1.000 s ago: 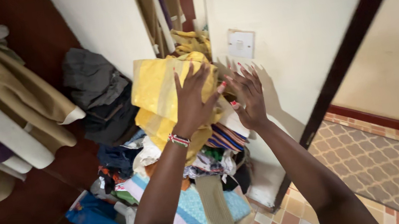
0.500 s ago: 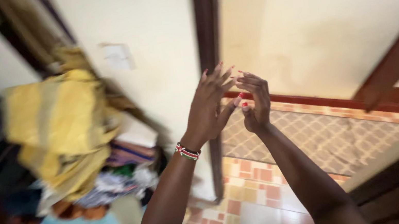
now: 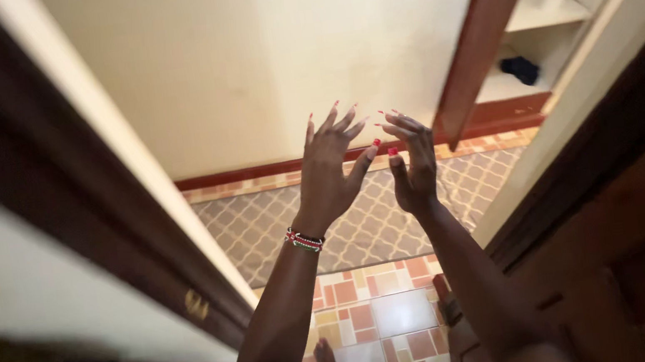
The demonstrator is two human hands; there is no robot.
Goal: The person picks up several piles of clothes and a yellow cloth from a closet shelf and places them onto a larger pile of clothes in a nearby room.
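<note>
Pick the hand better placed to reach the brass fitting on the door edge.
Left, probably. The left hand, empty and open, is on the side of the door; the brass fitting sits low beside that forearm. The right hand, also empty, would have to cross the left arm.

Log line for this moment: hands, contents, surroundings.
left hand: raised, open, empty | right hand: raised, fingers curled, empty | bead bracelet on left wrist | patterned mat below | door at left

Two hands (image 3: 330, 171), one beaded wristband (image 3: 305, 240)

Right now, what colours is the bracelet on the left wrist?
Red, green, black and white beads on the bracelet, seen in the head view.
</note>
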